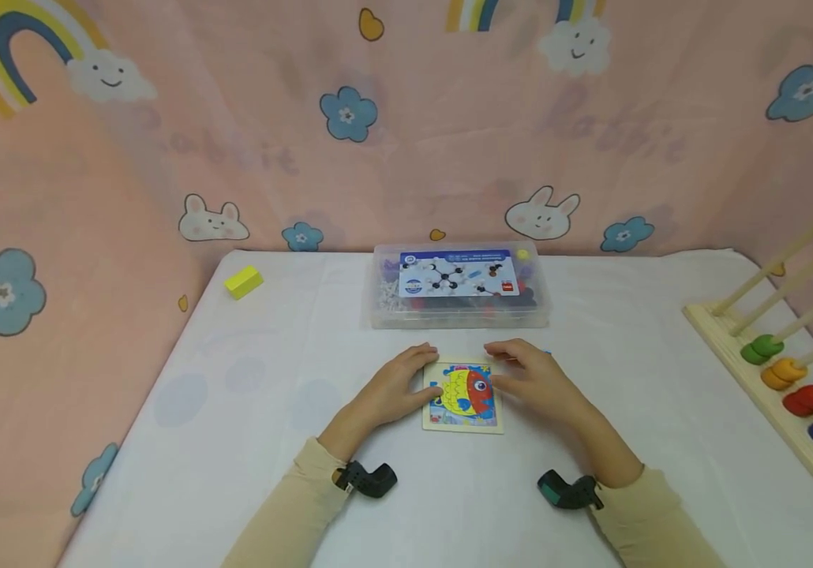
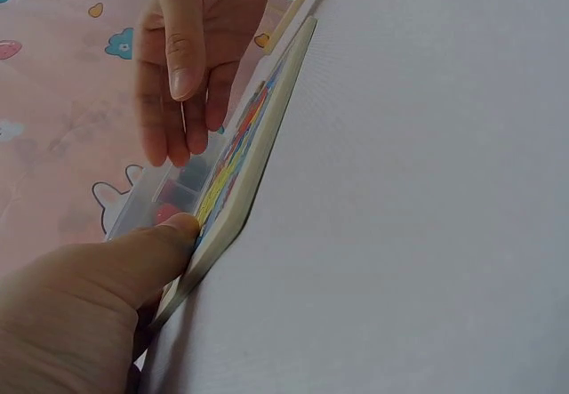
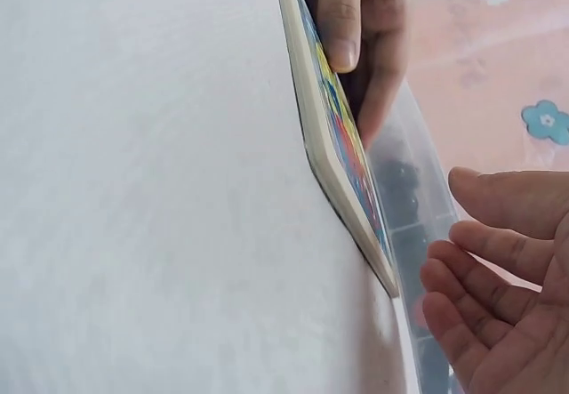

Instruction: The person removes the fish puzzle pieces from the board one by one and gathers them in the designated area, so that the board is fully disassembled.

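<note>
Beige sleeves [image 1: 289, 509] lead to left hand [image 1: 392, 386] gripping fish puzzle [image 1: 465, 398], right hand [image 1: 537, 383] loose, plastic box [image 1: 458, 319] beyond.

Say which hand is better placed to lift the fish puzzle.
Probably the left hand: it grips the fish puzzle by one edge, while the right hand hovers apart from it.

1. Left sleeve [image 1: 293, 509]: long, plain beige fabric, lightly creased; ends at the wrist
2. Right sleeve [image 1: 658, 517]: same beige colour and length as the left
3. Left camera [image 1: 372, 480]: black housing, bent form, rounded free end; worn at the sleeve end; small tan patch [image 1: 339, 477] on the sleeve side
4. Right camera [image 1: 568, 492]: black housing, matching bent form; green panel [image 1: 551, 494] toward the free end; worn at the sleeve end
5. Left hand [image 1: 388, 390]: bare; thumbnail short
6. Right hand [image 1: 537, 377]: bare; thumbnail short
</note>
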`<state>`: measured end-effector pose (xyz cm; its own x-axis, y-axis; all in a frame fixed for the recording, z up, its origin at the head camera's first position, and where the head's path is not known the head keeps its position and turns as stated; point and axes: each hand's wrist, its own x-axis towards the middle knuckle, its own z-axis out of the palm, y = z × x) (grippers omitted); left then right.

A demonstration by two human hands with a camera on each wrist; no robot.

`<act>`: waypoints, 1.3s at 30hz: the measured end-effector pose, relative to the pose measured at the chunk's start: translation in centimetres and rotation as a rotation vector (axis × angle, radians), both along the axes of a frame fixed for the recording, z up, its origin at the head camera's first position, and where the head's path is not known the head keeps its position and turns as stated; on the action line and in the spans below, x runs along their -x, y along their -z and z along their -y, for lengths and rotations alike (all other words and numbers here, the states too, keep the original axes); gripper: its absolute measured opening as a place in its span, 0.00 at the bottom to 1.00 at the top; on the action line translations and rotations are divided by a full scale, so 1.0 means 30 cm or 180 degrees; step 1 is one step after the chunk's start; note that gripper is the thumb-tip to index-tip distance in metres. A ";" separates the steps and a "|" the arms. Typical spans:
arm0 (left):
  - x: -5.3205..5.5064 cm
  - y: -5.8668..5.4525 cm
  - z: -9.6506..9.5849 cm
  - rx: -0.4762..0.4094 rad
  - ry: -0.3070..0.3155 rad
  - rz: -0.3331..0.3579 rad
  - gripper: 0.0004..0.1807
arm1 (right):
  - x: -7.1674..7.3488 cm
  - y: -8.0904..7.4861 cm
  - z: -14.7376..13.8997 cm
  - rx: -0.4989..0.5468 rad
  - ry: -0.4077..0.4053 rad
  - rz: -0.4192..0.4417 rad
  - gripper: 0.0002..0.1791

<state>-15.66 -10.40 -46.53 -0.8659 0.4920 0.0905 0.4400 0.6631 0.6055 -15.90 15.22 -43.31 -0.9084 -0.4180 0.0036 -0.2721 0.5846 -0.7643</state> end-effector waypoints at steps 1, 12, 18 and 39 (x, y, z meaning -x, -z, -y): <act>0.000 -0.001 0.000 0.0000 -0.0001 0.0002 0.32 | 0.001 -0.002 0.013 0.0003 -0.0023 0.0007 0.26; 0.004 0.008 -0.003 0.0019 0.0027 0.0018 0.32 | 0.028 -0.004 0.103 -0.0198 -0.0313 0.0115 0.25; 0.003 0.010 -0.005 0.0019 0.0044 0.0014 0.32 | 0.025 0.005 0.119 -0.0284 -0.0342 0.0101 0.22; 0.007 0.002 0.002 0.0007 0.0036 -0.0028 0.31 | 0.030 0.025 0.139 -0.0569 -0.0363 -0.0083 0.18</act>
<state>-15.87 -10.44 -46.58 -0.8594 0.5020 0.0970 0.4529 0.6593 0.6002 -16.81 11.06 -44.06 -0.8558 -0.5141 -0.0570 -0.3624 0.6746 -0.6431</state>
